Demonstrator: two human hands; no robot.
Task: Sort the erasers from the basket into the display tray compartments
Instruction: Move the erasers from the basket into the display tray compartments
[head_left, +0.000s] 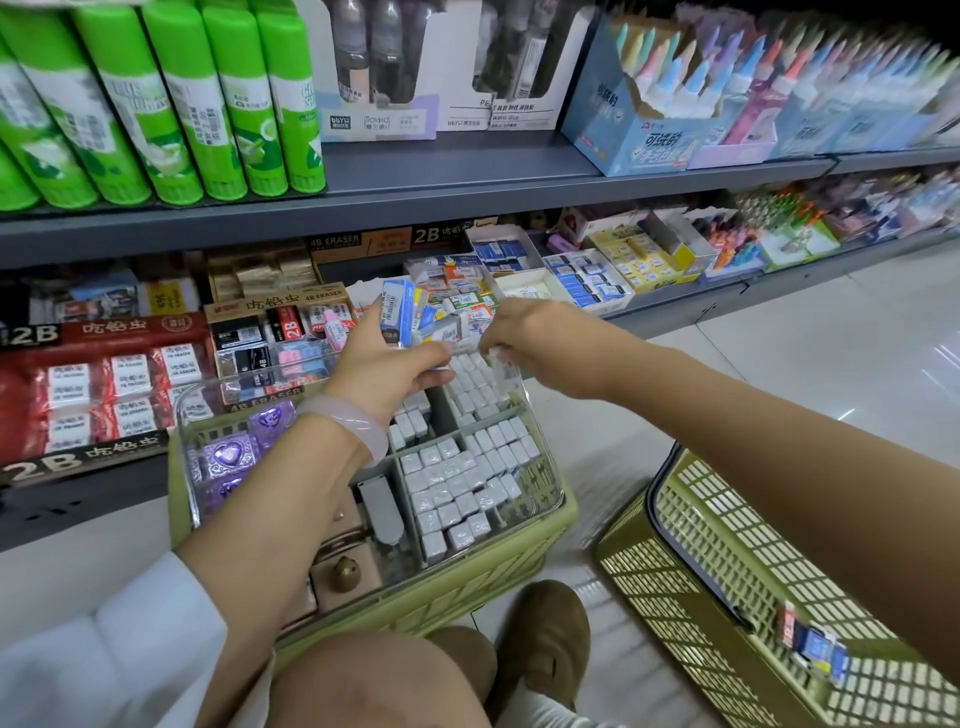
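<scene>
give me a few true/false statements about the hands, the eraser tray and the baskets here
1. The left hand holds a bundle of packaged erasers. True.
2. The right hand rests inside the green basket on the floor. False: it reaches over the far end of the clear display tray.
3. The tray's right-side compartments are packed with small white erasers. True.
4. The floor basket is full. False: only a few blue and white packs show in it.
5. The left wrist wears a pale bangle. True.
6. The purple heart packs lie on the shelf. False: they sit in the tray's left side.
</scene>
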